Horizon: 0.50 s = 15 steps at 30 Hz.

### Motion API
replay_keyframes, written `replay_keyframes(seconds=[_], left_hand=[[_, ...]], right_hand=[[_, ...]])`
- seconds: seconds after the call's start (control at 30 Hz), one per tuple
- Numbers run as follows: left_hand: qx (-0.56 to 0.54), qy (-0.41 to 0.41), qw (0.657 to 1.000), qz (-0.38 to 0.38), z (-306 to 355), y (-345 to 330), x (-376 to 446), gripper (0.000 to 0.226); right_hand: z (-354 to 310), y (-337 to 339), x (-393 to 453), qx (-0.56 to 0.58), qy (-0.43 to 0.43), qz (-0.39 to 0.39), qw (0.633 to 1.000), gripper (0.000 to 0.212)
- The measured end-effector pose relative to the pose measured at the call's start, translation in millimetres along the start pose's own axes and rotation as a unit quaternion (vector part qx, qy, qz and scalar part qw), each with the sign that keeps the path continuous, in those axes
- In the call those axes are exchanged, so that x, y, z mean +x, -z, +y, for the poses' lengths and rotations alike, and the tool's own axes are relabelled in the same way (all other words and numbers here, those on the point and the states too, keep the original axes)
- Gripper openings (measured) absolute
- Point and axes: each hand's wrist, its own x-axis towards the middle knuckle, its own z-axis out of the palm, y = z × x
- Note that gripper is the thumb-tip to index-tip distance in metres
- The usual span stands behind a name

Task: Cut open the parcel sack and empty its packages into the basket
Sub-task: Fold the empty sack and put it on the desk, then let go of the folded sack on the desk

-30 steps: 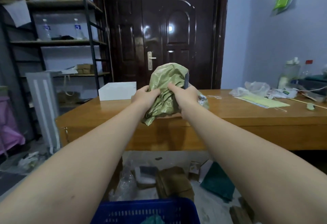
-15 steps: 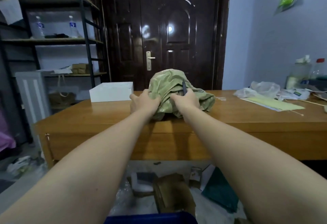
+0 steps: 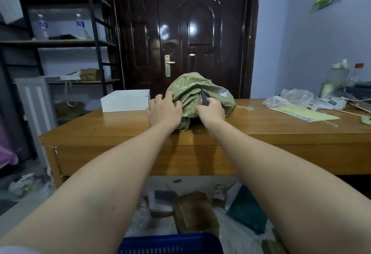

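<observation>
A crumpled green woven parcel sack (image 3: 192, 93) lies on the wooden desk (image 3: 120, 131), in front of the dark door. My left hand (image 3: 163, 111) rests at the sack's left side with fingers spread, touching its edge. My right hand (image 3: 211, 110) is closed on a dark slim cutter (image 3: 203, 99) whose tip points up against the sack. The rim of a blue plastic basket (image 3: 170, 243) shows at the bottom edge, on the floor below my arms.
A white box (image 3: 125, 100) sits on the desk left of the sack. Papers, plastic bags and bottles crowd the desk's right end (image 3: 305, 111). Cardboard parcels (image 3: 192, 211) and a dark green packet (image 3: 249, 209) lie on the floor. Metal shelving (image 3: 60, 40) stands at left.
The sack, held up in both hands a second ago, now lies on the desk. My left hand has let go and spread open; my right hand keeps the cutter.
</observation>
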Motion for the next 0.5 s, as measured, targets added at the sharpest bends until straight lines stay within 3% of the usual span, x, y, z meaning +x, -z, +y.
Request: replay_keyframes(seconds=[0.27, 0.37, 0.5], left_hand=[[-0.024, -0.114, 0.992, 0.051, 12, 25, -36, 0.027], [-0.104, -0.100, 0.989, -0.015, 23, 26, -63, 0.016], [-0.211, -0.037, 0.967, -0.137, 44, 5, -105, 0.021]], right_hand=[[-6, 24, -33, 0.007, -0.028, -0.035, 0.999, 0.013], [4, 36, -48, 0.028, -0.056, -0.036, 0.997, 0.014], [35, 65, -71, 0.028, -0.068, -0.047, 0.996, 0.019]])
